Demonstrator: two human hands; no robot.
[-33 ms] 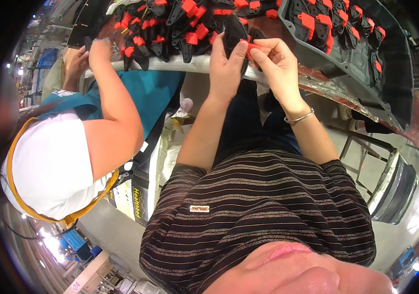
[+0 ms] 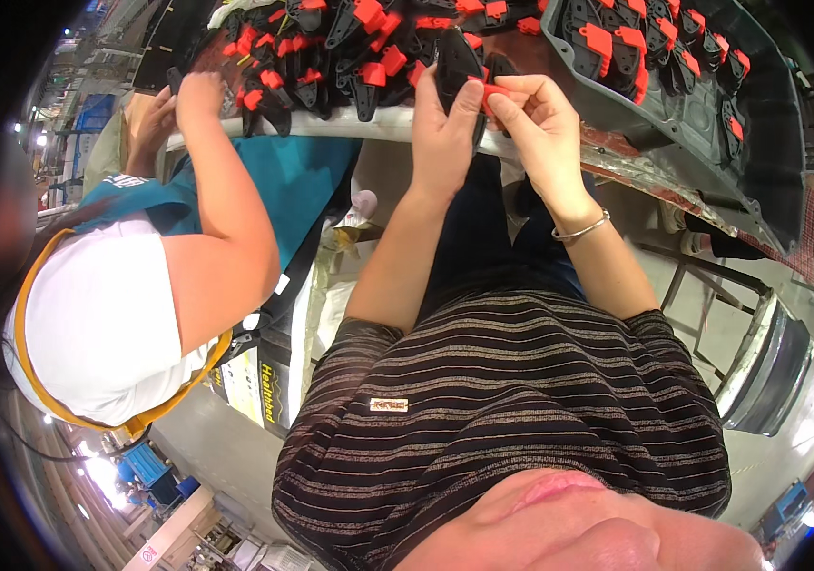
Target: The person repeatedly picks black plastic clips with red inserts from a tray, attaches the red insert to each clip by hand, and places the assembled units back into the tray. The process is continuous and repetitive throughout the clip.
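Above the table's near edge, my left hand (image 2: 443,138) is closed round a black plastic part (image 2: 456,68), long and tapered, held roughly upright. From the right, my right hand (image 2: 542,119) pinches a small red plastic piece (image 2: 490,93) between thumb and fingers, against the black part's side. My fingers hide where the two meet, so I cannot tell how far they are joined. Just beyond my hands lies a heap of similar black parts (image 2: 361,95), many with red pieces on them.
A large dark grey bin (image 2: 759,162) at the right holds several black parts with red pieces. A white padded rail (image 2: 392,122) runs along the table's near edge. Close on my left, a co-worker in a white top (image 2: 93,324) works with both hands at the table.
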